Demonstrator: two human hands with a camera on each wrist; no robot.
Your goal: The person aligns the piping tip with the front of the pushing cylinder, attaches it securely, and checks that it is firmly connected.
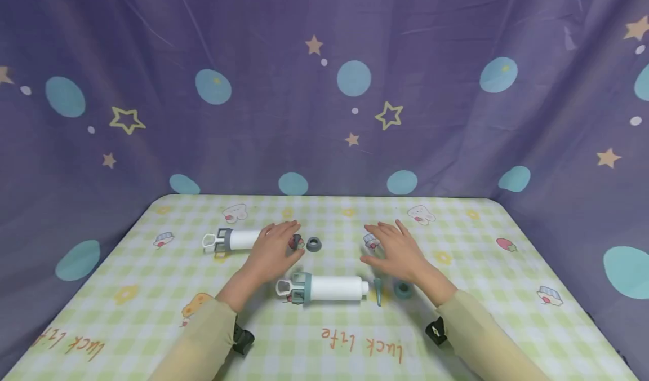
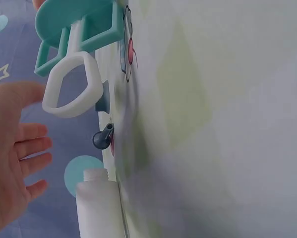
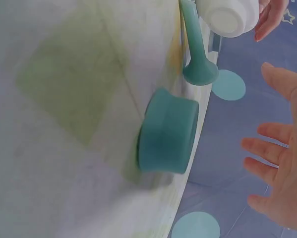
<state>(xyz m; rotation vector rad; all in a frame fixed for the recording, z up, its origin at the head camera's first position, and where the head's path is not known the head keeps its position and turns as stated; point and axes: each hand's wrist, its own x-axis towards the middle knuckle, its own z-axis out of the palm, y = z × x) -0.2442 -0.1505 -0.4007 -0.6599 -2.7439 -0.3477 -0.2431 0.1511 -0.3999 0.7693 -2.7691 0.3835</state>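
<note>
My left hand (image 1: 274, 252) hovers with fingers spread and holds nothing. It overlaps the far white syringe-like tube (image 1: 243, 239), which has a grey collar and a white pull handle. The tube's threaded neck (image 2: 95, 174), a dark nozzle (image 2: 103, 137) and a grey ring cap (image 1: 314, 244) are on that side. Nearer me lies a second white tube (image 1: 336, 288) with a teal collar (image 2: 74, 20) and white loop handle (image 2: 50, 99). My right hand (image 1: 398, 252), empty with extended fingers, is above a teal ring cap (image 3: 168, 134) and a slim teal nozzle (image 3: 200, 67).
A checked cloth (image 1: 456, 336) with printed rabbits, cakes and lettering covers the table. Behind it hangs a purple curtain (image 1: 274, 133) with stars and blue dots. Each wrist wears a black strap device (image 1: 243, 339).
</note>
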